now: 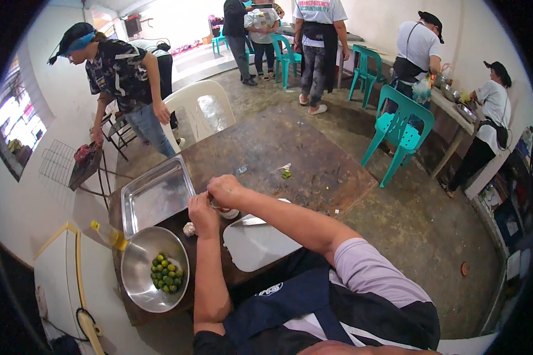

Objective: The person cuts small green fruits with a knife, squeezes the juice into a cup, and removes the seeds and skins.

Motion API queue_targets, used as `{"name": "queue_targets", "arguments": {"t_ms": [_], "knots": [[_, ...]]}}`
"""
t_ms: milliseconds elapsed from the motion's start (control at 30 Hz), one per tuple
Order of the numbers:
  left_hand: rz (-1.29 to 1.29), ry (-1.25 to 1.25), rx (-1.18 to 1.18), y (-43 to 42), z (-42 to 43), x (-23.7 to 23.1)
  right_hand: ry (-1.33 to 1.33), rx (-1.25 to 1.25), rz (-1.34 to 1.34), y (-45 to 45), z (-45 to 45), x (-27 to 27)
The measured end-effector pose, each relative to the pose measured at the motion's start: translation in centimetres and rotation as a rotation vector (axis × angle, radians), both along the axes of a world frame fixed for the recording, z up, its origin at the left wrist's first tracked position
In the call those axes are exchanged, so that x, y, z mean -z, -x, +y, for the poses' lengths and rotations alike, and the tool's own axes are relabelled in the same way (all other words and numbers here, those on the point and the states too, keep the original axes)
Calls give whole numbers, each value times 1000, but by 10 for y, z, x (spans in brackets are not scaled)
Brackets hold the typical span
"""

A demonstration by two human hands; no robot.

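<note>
My left hand (203, 214) and my right hand (225, 191) meet above the table, fingers bent close together around something small that they mostly cover. Just under my right hand is a container (229, 213) with a pale lower part, partly hidden. A garlic bulb (189, 229) lies beside my left wrist. To the right, a knife (253, 220) rests on a white cutting board (260, 244). Small green citrus fruits (166, 274) sit in a steel bowl (133, 284) at the near left. Behind the bowl is a rectangular metal tray (157, 195).
Green and white scraps (286, 173) lie on the wooden table (266, 142). A bottle of yellow liquid (115, 237) stands by the bowl. A white plastic chair (200, 106) is at the far edge. A person (120, 80) bends at the left; others stand farther off near green chairs (399, 124).
</note>
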State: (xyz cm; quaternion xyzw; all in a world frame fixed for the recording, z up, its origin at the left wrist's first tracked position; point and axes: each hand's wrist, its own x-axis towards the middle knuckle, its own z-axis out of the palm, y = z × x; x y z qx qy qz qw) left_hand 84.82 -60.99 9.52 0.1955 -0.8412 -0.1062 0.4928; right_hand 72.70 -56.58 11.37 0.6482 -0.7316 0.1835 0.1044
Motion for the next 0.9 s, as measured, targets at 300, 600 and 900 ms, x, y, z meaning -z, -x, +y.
{"name": "queue_targets", "arguments": {"t_ms": [300,600,900], "knots": [[22,-20,-3,0,-2,4,53,-55,31,1,2,-3],[35,-14,11,0,1,3,87,-39,7,4,-2,6],[45,27,8,1,-1,8,102,-12,-77,2,-3,10]]}}
